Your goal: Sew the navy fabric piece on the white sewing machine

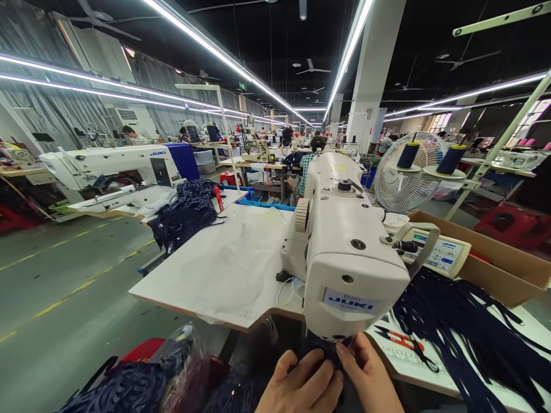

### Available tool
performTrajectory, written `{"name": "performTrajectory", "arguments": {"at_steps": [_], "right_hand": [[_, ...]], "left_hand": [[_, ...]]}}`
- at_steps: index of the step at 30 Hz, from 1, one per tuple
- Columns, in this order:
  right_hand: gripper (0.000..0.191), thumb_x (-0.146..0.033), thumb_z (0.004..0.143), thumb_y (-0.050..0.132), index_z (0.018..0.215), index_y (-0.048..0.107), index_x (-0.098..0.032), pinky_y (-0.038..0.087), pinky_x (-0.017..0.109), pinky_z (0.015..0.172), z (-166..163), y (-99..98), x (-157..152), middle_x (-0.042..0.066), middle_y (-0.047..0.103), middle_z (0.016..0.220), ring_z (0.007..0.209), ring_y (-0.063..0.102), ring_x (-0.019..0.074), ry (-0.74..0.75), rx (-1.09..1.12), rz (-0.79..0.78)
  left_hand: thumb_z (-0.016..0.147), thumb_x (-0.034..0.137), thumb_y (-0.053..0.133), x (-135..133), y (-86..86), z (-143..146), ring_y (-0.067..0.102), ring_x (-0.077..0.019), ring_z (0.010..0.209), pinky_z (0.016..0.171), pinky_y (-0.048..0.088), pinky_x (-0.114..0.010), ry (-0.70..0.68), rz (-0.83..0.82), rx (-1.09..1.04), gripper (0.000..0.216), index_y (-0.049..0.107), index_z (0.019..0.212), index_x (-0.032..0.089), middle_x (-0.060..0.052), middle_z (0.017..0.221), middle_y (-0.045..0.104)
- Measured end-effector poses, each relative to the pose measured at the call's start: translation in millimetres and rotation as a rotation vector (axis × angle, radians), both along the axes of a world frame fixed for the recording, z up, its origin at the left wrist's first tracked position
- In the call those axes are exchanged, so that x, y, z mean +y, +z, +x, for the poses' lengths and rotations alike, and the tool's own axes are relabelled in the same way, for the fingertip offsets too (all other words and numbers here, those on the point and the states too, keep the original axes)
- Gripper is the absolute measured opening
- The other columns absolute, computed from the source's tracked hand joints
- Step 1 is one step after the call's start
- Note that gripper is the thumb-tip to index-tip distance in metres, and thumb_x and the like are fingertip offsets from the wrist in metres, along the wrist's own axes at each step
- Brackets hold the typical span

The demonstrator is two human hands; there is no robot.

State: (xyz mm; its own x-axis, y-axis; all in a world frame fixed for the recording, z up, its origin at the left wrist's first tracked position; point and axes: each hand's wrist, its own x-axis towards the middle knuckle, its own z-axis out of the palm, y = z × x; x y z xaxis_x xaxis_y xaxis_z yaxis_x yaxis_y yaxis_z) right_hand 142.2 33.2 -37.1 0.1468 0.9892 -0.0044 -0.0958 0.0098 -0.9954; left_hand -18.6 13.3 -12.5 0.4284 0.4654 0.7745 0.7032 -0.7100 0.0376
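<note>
Both my hands, left hand (301, 384) and right hand (370, 376), pinch navy fabric (321, 347) closed under the Juki sewing machine (348, 252); seam barely begun, navy strips (465, 327) piled waiting

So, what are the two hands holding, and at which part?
Both the left hand and right hand pinch the dark navy fabric at its edge under the sewing machine head.

Large factory hall under a dark ceiling (430, 34) hung with fans and long strip lights (224, 57) running into the distance. Grey floor (55, 281) marked with yellow lines. Grey curtained wall (55, 109) along the left. White pillar (374, 63) mid-hall. Rows of white tables (215, 269) with sewing machines further back. Standing fan (402, 172) and red stools (514, 223) to the right.
</note>
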Motion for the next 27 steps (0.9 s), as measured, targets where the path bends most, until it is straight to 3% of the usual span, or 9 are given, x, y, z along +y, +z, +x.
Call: {"name": "performTrajectory", "arguments": {"at_steps": [4,8,15,18,22,27], "right_hand": [[0.041,-0.063,0.076,0.067,0.085,0.063,-0.023,0.040,0.026,0.061,-9,-4.3,-5,-0.005,0.056,0.066,0.065,0.051,0.0169,-0.125,-0.054,0.006],[0.041,-0.063,0.078,0.066,0.082,0.059,-0.023,0.039,0.027,0.061,-9,-8.5,-6,-0.005,0.054,0.067,0.063,0.048,0.0163,-0.133,-0.076,0.009],[0.034,-0.056,0.077,0.071,0.083,0.062,-0.024,0.047,0.027,0.071,2,1.1,-1,-0.006,0.054,0.065,0.065,0.052,0.0157,-0.026,-0.034,0.000],[0.034,-0.055,0.080,0.070,0.094,0.065,-0.024,0.050,0.030,0.079,9,5.7,0,-0.002,0.064,0.077,0.075,0.060,0.0186,0.067,0.029,-0.029],[0.038,-0.055,0.081,0.070,0.106,0.065,-0.026,0.048,0.032,0.092,9,9.2,-2,0.003,0.071,0.101,0.098,0.063,0.0216,0.127,0.126,-0.025],[0.039,-0.057,0.073,0.076,0.092,0.066,-0.025,0.052,0.029,0.079,1,4.8,-14,0.002,0.068,0.085,0.086,0.063,0.0209,0.023,0.109,-0.036]], "left_hand": [[0.099,0.017,0.045,8,4.2,-3,0.068,-0.0082,0.093,0.100,0.026,-0.026,-0.091,0.155,-0.024,0.028,0.071,0.092,0.023,0.008,0.081,0.075],[0.097,0.013,0.049,12,9.8,-5,0.065,-0.0056,0.098,0.095,0.030,-0.024,-0.121,0.138,0.038,0.023,0.071,0.095,0.021,0.007,0.094,0.077],[0.094,0.013,0.054,12,10.8,-5,0.062,-0.0096,0.099,0.092,0.029,-0.030,-0.114,0.116,0.144,0.017,0.069,0.092,0.020,0.005,0.093,0.074],[0.096,0.018,0.054,14,15.0,-6,0.063,-0.0088,0.096,0.085,0.031,-0.031,-0.136,0.067,0.143,0.014,0.068,0.095,0.021,0.006,0.093,0.073],[0.101,0.022,0.046,17,20.0,-8,0.065,-0.0084,0.093,0.080,0.032,-0.030,-0.179,0.030,0.133,0.020,0.066,0.101,0.020,0.005,0.091,0.073],[0.106,0.020,0.025,20,27.4,-7,0.065,-0.0088,0.075,0.076,0.032,-0.031,-0.220,-0.076,0.116,0.039,0.062,0.096,0.017,0.003,0.083,0.071]]}}
